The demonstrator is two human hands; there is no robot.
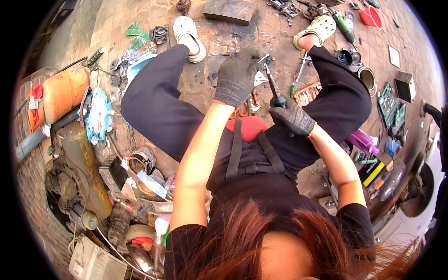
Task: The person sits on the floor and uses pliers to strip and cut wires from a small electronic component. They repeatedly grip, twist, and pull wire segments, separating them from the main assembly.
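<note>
The teal-handled tool (274, 87) juts forward from my right hand (294, 118), fingers wrapped round it; its tip is near my left hand (234, 78), half-curled, any hold hidden; ahead of my right hand lies a green-handled screwdriver (292, 91).

The gloves (235, 74) are dark grey with mottled grey cuffs (230, 93), the clogs (323, 29) cream, trousers (161, 107) black, tank (67, 92) orange.
</note>
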